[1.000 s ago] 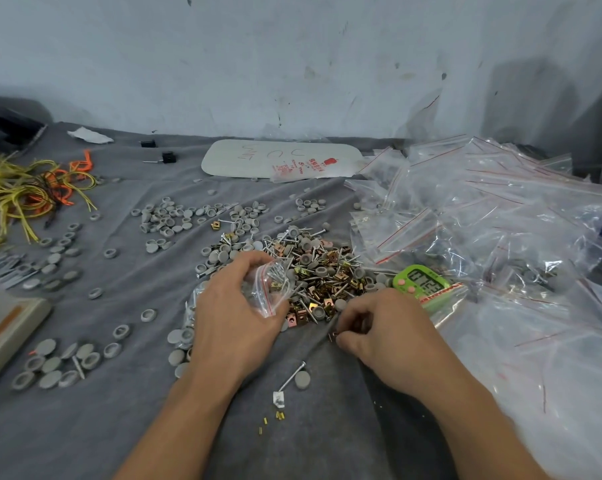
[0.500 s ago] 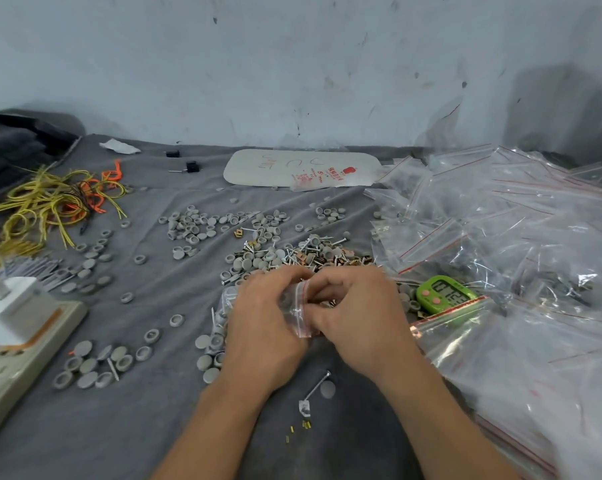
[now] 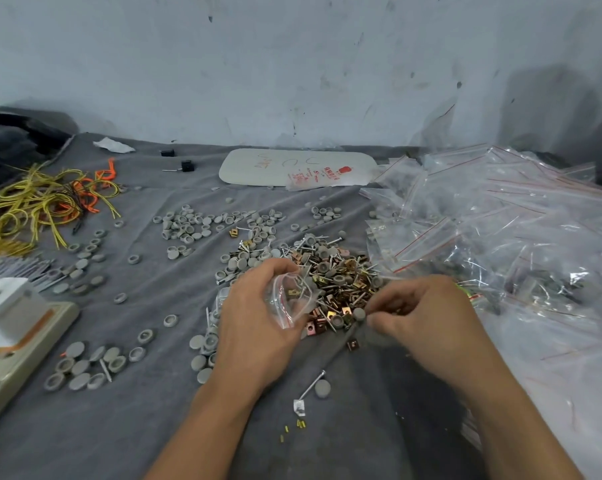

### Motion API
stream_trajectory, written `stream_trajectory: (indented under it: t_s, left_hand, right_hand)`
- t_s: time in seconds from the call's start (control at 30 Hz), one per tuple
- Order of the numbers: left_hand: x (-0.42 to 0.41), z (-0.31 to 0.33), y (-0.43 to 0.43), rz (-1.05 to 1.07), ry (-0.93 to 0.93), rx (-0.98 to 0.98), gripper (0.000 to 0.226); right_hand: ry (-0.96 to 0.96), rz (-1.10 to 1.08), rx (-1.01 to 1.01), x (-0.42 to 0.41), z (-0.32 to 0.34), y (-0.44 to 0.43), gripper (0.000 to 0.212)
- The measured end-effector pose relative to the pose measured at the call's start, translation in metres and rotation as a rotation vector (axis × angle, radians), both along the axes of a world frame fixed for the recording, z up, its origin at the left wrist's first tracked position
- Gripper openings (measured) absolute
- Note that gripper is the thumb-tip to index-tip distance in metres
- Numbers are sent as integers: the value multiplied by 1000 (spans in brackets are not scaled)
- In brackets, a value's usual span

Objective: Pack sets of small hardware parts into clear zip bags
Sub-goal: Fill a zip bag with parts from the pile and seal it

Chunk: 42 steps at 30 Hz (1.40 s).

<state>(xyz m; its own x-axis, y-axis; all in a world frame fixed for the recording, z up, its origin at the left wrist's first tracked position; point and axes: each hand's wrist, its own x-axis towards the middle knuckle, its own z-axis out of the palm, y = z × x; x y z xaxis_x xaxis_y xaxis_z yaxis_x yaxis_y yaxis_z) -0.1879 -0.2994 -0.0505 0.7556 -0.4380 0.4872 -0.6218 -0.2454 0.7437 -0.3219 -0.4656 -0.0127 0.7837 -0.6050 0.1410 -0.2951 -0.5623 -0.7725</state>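
Note:
My left hand (image 3: pixel 258 320) grips a small clear zip bag (image 3: pixel 289 299) with a red seal line, its mouth facing right; a few screws and a brass clip show inside it. My right hand (image 3: pixel 420 313) lies just right of the bag at the near edge of a mixed pile of screws, brass clips and grey caps (image 3: pixel 334 278). Its fingertips are curled over the pile edge beside a grey cap (image 3: pixel 359 313); what they pinch is hidden.
A heap of clear zip bags (image 3: pixel 500 230) fills the right side. Loose grey caps (image 3: pixel 188 226) scatter across the grey cloth. A power strip with a white plug (image 3: pixel 12 327) sits at left, yellow and orange wires (image 3: pixel 43 199) behind it. A screw and cap (image 3: pixel 318 384) lie near me.
My right hand has drawn away from the bag mouth to the right, down to the pile's near edge. My left hand keeps hold of the bag.

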Motion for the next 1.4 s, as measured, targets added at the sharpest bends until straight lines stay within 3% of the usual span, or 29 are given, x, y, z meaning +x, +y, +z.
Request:
stream_trajectory:
  t_s: [0.2, 0.37, 0.47, 0.57, 0.73, 0.87, 1.13, 1.27, 1.33, 1.4]
  left_hand:
    - [0, -2, -3, 14, -18, 28, 47]
    - [0, -3, -3, 20, -33, 56, 48]
    - [0, -3, -3, 14, -31, 61, 45]
    - [-1, -2, -3, 16, -41, 71, 46]
    - [-2, 1, -4, 1, -44, 70, 44]
    - [-1, -1, -5, -10, -41, 66, 40]
    - [0, 2, -3, -39, -28, 57, 37]
    - [1, 3, -3, 22, 38, -28, 33]
    - [2, 5, -2, 77, 79, -95, 30]
    - [5, 3, -2, 108, 118, -137, 36]
  right_hand:
    - [275, 105, -125, 0, -7, 11, 21]
    - [319, 99, -165, 7, -18, 20, 6]
    - [217, 59, -150, 9, -20, 20, 16]
    - [6, 2, 5, 11, -17, 19, 25]
    - [-239, -18, 170, 16, -8, 28, 23]
    - [-254, 92, 80, 34, 0, 42, 23]
    - [-77, 324, -135, 63, 3, 57, 21]
    - [-249, 145, 44, 59, 14, 37, 43]
    - [-283, 3, 17, 58, 23, 18, 35]
    - [-186, -52, -77, 65, 30, 1, 31]
